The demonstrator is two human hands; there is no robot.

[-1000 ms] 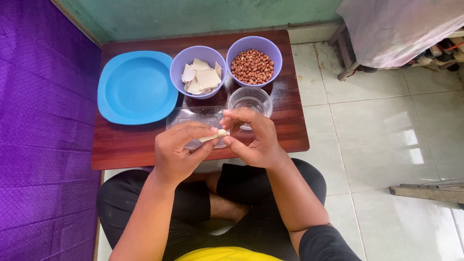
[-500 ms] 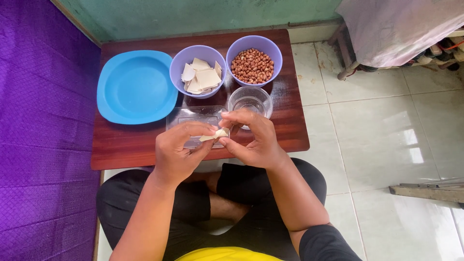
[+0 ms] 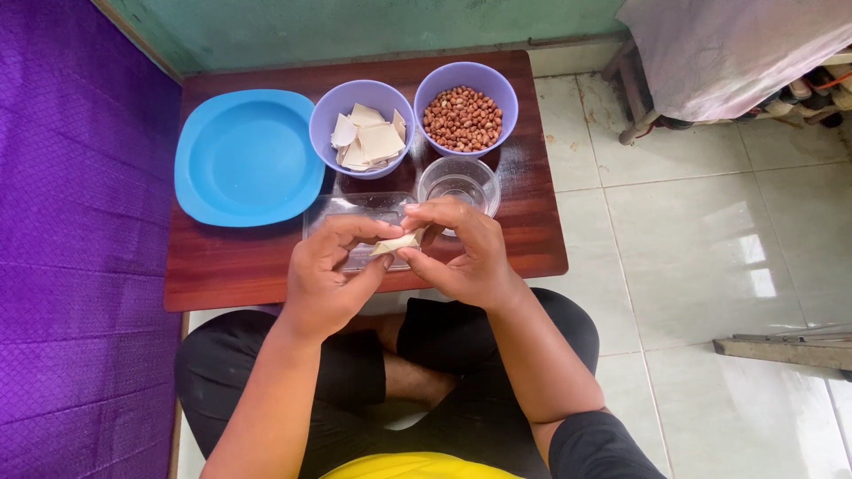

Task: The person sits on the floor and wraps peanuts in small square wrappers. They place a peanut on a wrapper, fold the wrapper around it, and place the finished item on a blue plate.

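Spreading widest are one purple quilted mat point(image 3: 71, 266) and the pale glossy floor tiles point(image 3: 710, 231), with one low, dark red-brown wooden desk point(image 3: 532, 222) between them. On the desk sits one round blue plastic plate point(image 3: 244, 158), smooth and shallow. Beside it stand two lilac plastic bowls: the left bowl point(image 3: 330, 111) holds a loose heap of flat, pale wrapper squares point(image 3: 371, 140), the right bowl point(image 3: 444, 84) a mound of small reddish peanuts point(image 3: 463, 118). Nearer the person are one clear rectangular tray point(image 3: 346, 208) and one small clear glass bowl point(image 3: 458, 180). Above the tray, the left hand point(image 3: 328, 279) and right hand point(image 3: 461, 253) meet, each grip closed by thumb and fingertips on one small folded wrapper point(image 3: 398, 242), thin, cream-coloured, held off the desk.
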